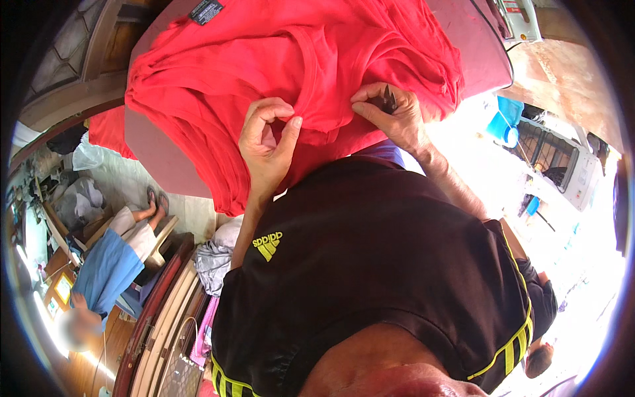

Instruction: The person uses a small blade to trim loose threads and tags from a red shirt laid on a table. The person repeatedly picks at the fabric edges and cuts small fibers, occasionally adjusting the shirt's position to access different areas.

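Observation:
A red knit garment (218,86) lies in loose folds over a mauve-topped table (165,159), with some of it draping off the near edge. My left hand (268,135) is closed in a pinch at the cloth, its thumb and forefinger tips close together at a fold. To its right, my right hand (397,119) also pinches at the red cloth with thumb and forefinger. Small dark thread snips (389,99) sit within its curled fingers, points upward; their handles are hidden. A black label (206,12) shows at the garment's far left.
A person in blue (109,271) sits at the left, and another in dark clothing (539,298) is at the lower right. A blue container (506,119) and a white-framed machine (575,175) stand at the right. Stacked boards (155,317) lean at the lower left.

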Tool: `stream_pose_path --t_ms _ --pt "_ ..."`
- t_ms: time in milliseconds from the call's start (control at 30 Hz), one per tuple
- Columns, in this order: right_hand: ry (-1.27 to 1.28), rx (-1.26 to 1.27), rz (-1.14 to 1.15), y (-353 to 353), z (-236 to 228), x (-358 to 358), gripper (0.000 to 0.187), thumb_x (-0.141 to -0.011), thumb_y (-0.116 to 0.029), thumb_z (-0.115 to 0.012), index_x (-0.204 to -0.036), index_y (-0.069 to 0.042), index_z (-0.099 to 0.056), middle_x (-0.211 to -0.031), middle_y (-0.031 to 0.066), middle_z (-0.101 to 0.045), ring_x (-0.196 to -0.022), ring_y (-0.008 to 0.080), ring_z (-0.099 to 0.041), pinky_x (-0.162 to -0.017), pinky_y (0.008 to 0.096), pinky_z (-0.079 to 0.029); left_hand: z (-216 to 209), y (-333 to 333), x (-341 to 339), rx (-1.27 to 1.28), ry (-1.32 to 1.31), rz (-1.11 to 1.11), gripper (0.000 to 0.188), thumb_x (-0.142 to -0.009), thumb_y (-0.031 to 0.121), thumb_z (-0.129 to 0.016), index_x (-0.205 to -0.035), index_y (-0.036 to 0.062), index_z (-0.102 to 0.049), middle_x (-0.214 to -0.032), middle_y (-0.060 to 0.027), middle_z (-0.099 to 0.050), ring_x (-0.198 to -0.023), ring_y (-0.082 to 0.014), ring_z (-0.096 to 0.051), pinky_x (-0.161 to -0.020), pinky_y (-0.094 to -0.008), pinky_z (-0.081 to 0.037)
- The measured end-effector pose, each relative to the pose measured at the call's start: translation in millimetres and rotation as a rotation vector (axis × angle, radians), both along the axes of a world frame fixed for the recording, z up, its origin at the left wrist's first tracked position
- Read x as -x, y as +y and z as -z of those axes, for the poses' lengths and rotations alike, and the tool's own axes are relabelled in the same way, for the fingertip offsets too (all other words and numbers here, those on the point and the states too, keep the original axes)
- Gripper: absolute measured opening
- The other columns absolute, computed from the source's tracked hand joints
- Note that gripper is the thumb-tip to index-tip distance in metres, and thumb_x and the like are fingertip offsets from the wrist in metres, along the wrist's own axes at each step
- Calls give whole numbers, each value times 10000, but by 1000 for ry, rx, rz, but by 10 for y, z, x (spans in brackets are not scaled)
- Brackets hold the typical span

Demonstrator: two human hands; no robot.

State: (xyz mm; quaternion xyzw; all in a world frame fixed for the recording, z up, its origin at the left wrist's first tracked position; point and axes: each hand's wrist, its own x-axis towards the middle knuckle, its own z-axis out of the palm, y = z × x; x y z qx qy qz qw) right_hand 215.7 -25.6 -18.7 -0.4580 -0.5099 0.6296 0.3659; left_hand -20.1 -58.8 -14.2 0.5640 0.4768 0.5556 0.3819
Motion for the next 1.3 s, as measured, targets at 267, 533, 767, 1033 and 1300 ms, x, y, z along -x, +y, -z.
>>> stream_pose_path --t_ms 267,533,767,1033,1300 --pt "-78 -15 -18 18 -7 9 98 -886 -44 -717 -981 -26 -702 -870 -24 -678 -769 21 -572 -702 199 -469 37 100 28 76 200 66 262 -853 -107 -660 -1086 -7 -596 -1033 -48 -575 -863 -70 -523 -789 -210 -434" --pt "-52 -4 -7 26 70 -37 102 -882 -49 -724 -981 -35 -700 -865 -36 -665 -765 14 -562 -691 192 -453 -41 175 71 192 192 154 227 -943 -44 -586 -1168 -13 -585 -943 -8 -599 -840 -58 -529 -785 -212 -434" --pt "124 0 -2 32 -92 11 394 -863 -57 -750 -1227 -72 -600 -894 -42 -615 -746 34 -498 -663 199 -415 -238 154 -44 255 -27 150 226 -918 -46 -607 -1141 -12 -609 -924 -49 -641 -851 -95 -588 -815 -243 -455" --pt "75 -47 -170 -40 -270 58 410 -836 25 -739 -1212 -82 -615 -1019 -62 -602 -670 -8 -416 -590 180 -357 -275 136 -30 140 107 92 254 -851 5 -699 -1098 30 -644 -1060 -93 -664 -975 -180 -613 -893 -320 -443" --pt "118 -8 -117 91 -476 -355 343 -787 86 -731 -1091 -59 -664 -762 -83 -526 -620 -18 -409 -544 189 -287 -393 404 692 -214 870 -317 264 -746 125 -768 -1004 134 -713 -1164 -33 -620 -1108 -254 -559 -975 -409 -336"
